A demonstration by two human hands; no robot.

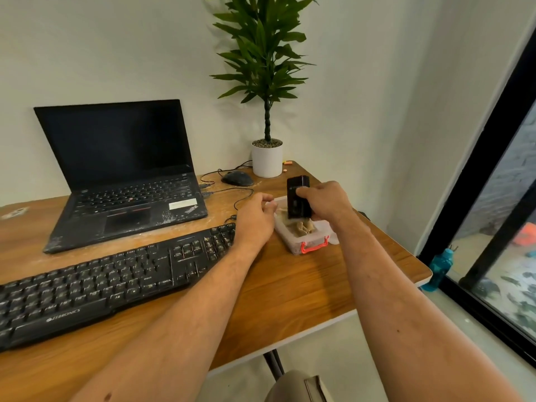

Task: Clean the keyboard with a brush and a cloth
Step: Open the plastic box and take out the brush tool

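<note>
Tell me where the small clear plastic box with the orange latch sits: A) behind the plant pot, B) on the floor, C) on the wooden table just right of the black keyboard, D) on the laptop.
C: the small clear plastic box rests on the wooden table just right of the black keyboard.

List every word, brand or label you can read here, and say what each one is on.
"ThinkPad" on the laptop, at the palm rest's right corner.
"ZEBRONICS" on the front edge of the keyboard.
White sticker on the laptop: print too small to read.
Key legends on both keyboards: mostly too blurred or dusty to read.
Black device in the right hand: markings unreadable.
</note>
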